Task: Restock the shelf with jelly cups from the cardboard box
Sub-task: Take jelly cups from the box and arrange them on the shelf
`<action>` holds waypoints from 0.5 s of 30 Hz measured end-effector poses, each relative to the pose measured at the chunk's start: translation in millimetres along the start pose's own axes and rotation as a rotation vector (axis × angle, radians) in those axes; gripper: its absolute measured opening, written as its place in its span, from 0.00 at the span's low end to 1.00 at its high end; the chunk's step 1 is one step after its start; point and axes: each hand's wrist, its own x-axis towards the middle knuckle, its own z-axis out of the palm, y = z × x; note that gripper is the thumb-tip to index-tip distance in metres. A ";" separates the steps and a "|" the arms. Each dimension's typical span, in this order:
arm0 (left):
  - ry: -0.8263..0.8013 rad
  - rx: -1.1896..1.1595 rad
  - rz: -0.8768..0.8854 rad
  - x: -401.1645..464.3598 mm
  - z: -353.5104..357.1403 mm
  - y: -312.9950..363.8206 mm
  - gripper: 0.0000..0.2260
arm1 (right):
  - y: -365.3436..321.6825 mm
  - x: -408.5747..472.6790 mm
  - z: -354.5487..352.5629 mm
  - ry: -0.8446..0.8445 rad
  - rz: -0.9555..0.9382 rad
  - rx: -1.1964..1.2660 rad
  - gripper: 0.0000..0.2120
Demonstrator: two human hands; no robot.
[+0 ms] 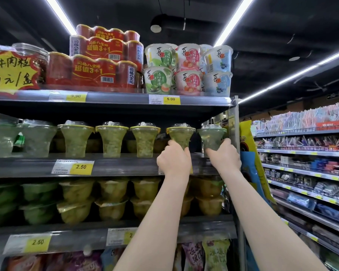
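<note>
**Both hands up at the middle shelf, one cup in each**

Two bare forearms reached up from the bottom of the view. The left hand (173, 160) was wrapped around the narrow base of a yellow-green jelly cup (181, 136), fingers closed on it from below. Just beside it, the right hand (224, 155) gripped the base of a paler green jelly cup (211, 138) at the far right end of the row, near the shelf upright. Both cups stood upright, wide lids on top, at the front edge of the middle shelf (125, 165).

To the left along that shelf ran the row of matching cups (112, 140), with a yellow 2.50 price tag (80, 166) on the rail below them. One level down sat stacked green and yellow fruit cups (112, 200). Above, the top shelf carried red multipacks (94, 73) and stacked tubs in green, pink and blue (188, 71), over a 5.00 tag (171, 99). Farther off to the right, another aisle of shelving (305, 163) ran back under ceiling light strips.
</note>
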 end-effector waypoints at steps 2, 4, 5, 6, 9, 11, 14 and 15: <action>0.002 -0.039 -0.002 -1.7 -1.4 0.2 0.19 | 0.8 1.2 -0.3 -0.014 -0.006 0.024 0.27; 0.025 -0.124 0.023 -6.7 -4.9 -2.0 0.24 | 1.2 0.7 -2.3 -0.019 -0.015 0.067 0.30; 0.044 -0.183 0.056 -11.8 -7.4 -4.8 0.26 | 1.7 -1.7 -3.9 -0.011 -0.022 0.087 0.32; 0.069 -0.243 0.105 -19.0 -10.3 -9.1 0.27 | 2.3 -6.3 -5.9 0.006 -0.036 0.103 0.34; 0.151 -0.352 0.286 -47.9 -19.4 -31.7 0.25 | 6.7 -36.7 -12.3 0.090 -0.130 0.137 0.32; 0.172 -0.382 0.337 -68.8 -25.5 -54.6 0.23 | 11.2 -70.1 -13.4 0.101 -0.238 0.120 0.29; 0.137 -0.372 0.358 -102.5 -34.4 -98.8 0.23 | 16.6 -131.8 -8.1 0.039 -0.369 0.052 0.26; 0.113 -0.371 0.370 -115.9 -36.9 -115.8 0.22 | 19.5 -154.0 -4.8 0.009 -0.397 0.033 0.25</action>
